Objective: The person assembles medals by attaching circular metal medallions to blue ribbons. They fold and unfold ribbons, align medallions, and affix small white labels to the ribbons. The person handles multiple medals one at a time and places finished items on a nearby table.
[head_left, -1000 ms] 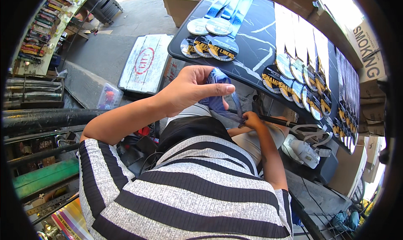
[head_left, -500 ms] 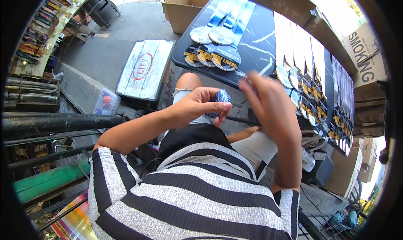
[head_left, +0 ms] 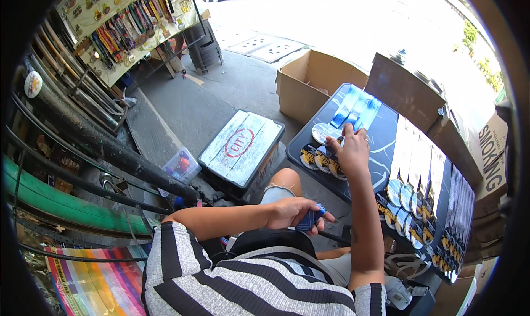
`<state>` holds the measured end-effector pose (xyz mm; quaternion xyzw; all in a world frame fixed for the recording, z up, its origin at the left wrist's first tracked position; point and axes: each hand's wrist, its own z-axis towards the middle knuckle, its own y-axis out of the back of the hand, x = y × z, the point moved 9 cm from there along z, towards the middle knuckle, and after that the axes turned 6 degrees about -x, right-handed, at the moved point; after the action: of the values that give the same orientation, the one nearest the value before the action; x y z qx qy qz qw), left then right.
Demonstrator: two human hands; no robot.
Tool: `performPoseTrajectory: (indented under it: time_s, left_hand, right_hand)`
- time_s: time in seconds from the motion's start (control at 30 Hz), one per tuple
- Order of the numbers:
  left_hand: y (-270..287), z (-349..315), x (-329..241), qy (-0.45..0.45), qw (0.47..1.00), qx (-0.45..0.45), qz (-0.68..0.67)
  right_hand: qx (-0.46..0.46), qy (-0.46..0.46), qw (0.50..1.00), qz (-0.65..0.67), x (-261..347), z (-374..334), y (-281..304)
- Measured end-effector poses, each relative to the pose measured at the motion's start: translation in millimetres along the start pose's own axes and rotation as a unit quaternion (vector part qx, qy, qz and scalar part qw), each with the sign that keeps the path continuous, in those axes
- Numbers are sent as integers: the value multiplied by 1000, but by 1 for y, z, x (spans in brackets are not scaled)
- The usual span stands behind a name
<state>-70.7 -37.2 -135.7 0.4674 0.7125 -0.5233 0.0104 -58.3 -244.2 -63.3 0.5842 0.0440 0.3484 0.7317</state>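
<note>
My left hand (head_left: 298,214) is closed around a folded blue patterned ribbon (head_left: 310,219), held low over my lap. Farther out, my right hand (head_left: 351,150) reaches over the near left part of the dark marbled table (head_left: 381,150). Its thumb and fingers are apart, above round medals lying there. A pale medal (head_left: 323,132) shows left of the fingers, and black-and-gold medals (head_left: 310,156) lie nearer the edge. Blue ribbons (head_left: 356,107) run from there toward the far edge. The hand hides part of this group, so contact with a medal is unclear.
White-ribboned medals (head_left: 406,197) and dark-ribboned medals (head_left: 450,249) lie in rows to the right. A box with a whitewashed plank lid (head_left: 241,147) stands left of the table. Cardboard boxes (head_left: 317,78) stand behind it. Black metal bars (head_left: 105,145) run along my left.
My right hand has moved from in front of me out over the blue-ribboned medals. My left hand still holds the blue ribbon. The view has shifted, showing more of the far ground.
</note>
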Motion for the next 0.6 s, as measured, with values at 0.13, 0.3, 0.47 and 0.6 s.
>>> performPoseTrajectory:
  time_s: [0.13,0.3,0.47,0.6]
  left_hand:
    - [-8,7,1,5,999,27,-29]
    - [-18,7,-9,-28,999,27,-34]
    - [-8,5,-21,-101,990,-75,61]
    - [-18,20,-19,-125,963,-135,196]
  right_hand:
    - [-6,-17,1000,20,-2,3,17]
    - [-59,14,977,204,7,-55,103]
    - [7,93,937,336,-3,-167,130]
    - [51,36,921,384,-39,-223,85]
